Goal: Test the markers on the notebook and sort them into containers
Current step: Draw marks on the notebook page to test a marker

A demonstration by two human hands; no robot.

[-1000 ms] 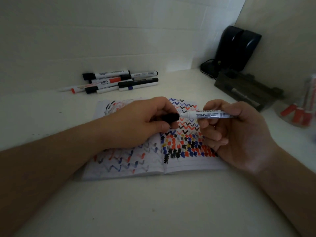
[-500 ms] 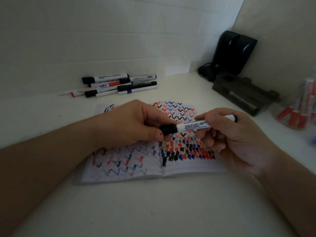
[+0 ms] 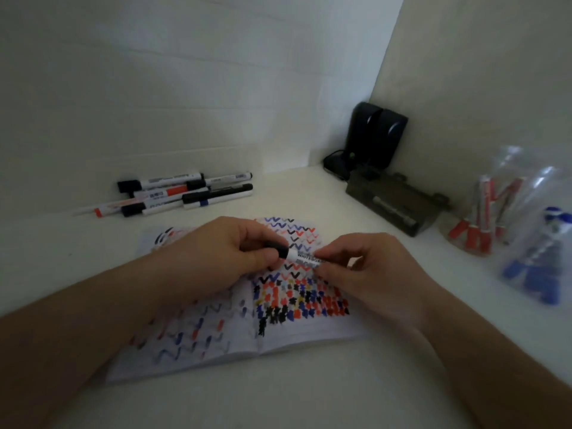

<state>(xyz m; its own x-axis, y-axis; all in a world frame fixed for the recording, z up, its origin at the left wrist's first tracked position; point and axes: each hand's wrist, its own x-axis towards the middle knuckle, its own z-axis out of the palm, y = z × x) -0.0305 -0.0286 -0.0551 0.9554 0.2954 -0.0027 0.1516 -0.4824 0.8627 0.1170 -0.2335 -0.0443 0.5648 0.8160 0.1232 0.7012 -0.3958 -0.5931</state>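
Note:
An open notebook [image 3: 297,332] covered in red, blue and black zigzags and blots lies in front of me. Above its right page I hold a white marker [image 3: 305,258] level. My left hand [image 3: 223,258] pinches its black cap [image 3: 280,249], which sits on the marker's end. My right hand [image 3: 365,274] grips the white barrel, hiding its far end. A pile of several markers [image 3: 185,193] lies at the back left. At the right, one clear container [image 3: 486,212] holds red-capped markers and another clear container [image 3: 544,261] holds blue-capped ones.
Two black speakers [image 3: 377,134] stand in the back right corner with a cable. A dark rectangular device [image 3: 399,205] lies in front of them. White walls close in the table at the back and right.
The cap went from off the tip to pushed on. Both hands came closer together and lower over the right page. The view shifted, and the containers at the right are now visible.

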